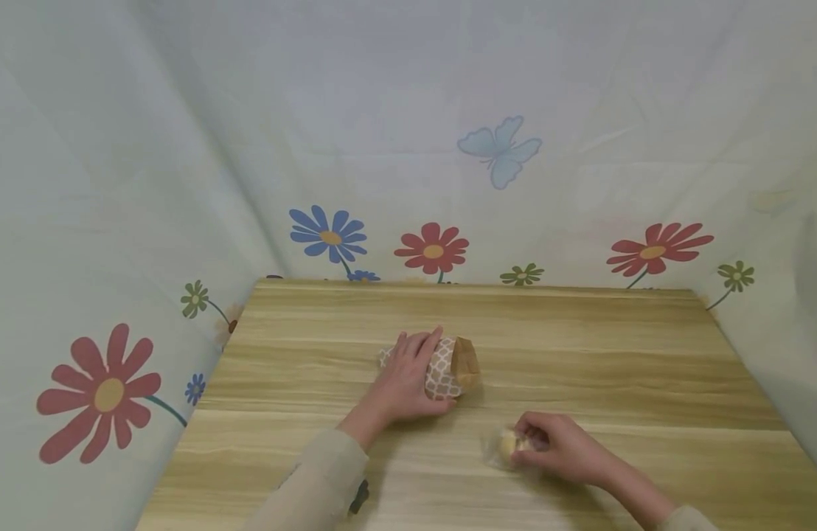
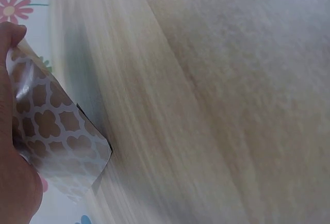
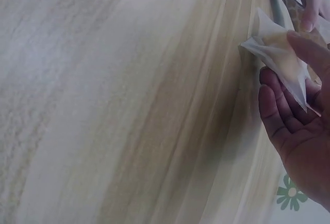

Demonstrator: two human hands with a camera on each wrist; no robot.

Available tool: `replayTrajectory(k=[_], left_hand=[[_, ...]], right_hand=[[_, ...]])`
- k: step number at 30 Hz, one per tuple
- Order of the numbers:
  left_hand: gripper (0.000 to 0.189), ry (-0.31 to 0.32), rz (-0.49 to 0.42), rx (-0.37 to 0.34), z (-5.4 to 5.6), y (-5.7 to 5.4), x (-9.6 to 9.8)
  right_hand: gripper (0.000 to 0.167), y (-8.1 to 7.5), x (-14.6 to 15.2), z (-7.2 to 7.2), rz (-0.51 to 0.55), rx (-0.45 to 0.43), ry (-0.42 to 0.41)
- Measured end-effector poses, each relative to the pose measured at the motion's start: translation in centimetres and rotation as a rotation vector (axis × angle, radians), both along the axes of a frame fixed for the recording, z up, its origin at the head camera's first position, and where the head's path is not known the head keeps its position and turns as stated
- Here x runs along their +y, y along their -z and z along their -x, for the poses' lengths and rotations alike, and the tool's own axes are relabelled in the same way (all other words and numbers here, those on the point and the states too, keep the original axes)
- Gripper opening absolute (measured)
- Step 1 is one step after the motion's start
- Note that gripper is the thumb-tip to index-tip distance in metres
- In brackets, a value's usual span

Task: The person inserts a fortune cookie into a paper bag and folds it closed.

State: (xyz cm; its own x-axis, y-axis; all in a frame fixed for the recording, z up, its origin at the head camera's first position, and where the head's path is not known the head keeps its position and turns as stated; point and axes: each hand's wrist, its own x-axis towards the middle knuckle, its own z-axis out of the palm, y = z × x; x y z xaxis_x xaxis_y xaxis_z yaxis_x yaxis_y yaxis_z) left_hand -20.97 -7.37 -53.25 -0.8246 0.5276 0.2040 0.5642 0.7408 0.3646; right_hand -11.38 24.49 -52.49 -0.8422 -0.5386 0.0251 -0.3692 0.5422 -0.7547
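A brown paper bag (image 1: 442, 372) with a white lattice pattern lies on its side on the table, its mouth open toward the right. My left hand (image 1: 405, 380) grips it from above, thumb on the near side and fingers on the far side. In the left wrist view the bag (image 2: 62, 131) shows its patterned face beside the hand (image 2: 15, 177). Lower right of the bag, my right hand (image 1: 561, 446) pinches a small pale yellow snack in a clear wrapper (image 1: 508, 446). The right wrist view shows the wrapped snack (image 3: 281, 53) between thumb and fingers; its exact kind is unclear.
The wood-grain table (image 1: 581, 346) stretches around both hands. A pale cloth backdrop (image 1: 382, 88) with printed flowers and a butterfly hangs behind and beside it. A small dark thing (image 1: 359, 498) shows beside the left sleeve.
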Motion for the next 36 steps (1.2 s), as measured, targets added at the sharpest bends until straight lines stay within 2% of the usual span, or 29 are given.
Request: replayTrajectory(k=[6,13,18,22,25,29,32,36], left_hand=[[0.126,0.005,-0.013,0.007,0.2,0.4,0.0],[0.128,-0.004,0.001,-0.001,0.1,0.2,-0.1],[0.127,-0.007,-0.007,-0.018,-0.1,0.2,-0.1],[0.128,-0.006,-0.013,-0.006,-0.2,0.3,-0.2],[0.128,-0.005,-0.011,-0.001,-0.3,0.4,-0.1],[0.128,-0.006,-0.02,-0.007,-0.3,0.4,0.0],[0.127,-0.008,-0.017,-0.007,-0.3,0.4,0.2],[0.127,-0.011,-0.009,-0.007,-0.3,0.4,0.5]], right_hand=[[0.007,0.5,0.2,0.3,0.048,-0.024,-0.024],[0.01,0.7,0.4,1.0,0.061,-0.033,0.03],[0.01,-0.1,1.0,1.9,0.139,-0.057,0.124],[0.014,-1.5,1.1,2.9,0.232,-0.101,0.245],[0.019,-2.8,0.6,3.7,0.272,-0.074,0.342],[0.024,-4.0,-0.6,5.0,0.285,-0.014,0.431],[0.028,-4.3,-1.8,5.8,0.332,-0.021,0.485],[0.031,-3.8,-3.5,6.7,0.399,-0.046,0.539]])
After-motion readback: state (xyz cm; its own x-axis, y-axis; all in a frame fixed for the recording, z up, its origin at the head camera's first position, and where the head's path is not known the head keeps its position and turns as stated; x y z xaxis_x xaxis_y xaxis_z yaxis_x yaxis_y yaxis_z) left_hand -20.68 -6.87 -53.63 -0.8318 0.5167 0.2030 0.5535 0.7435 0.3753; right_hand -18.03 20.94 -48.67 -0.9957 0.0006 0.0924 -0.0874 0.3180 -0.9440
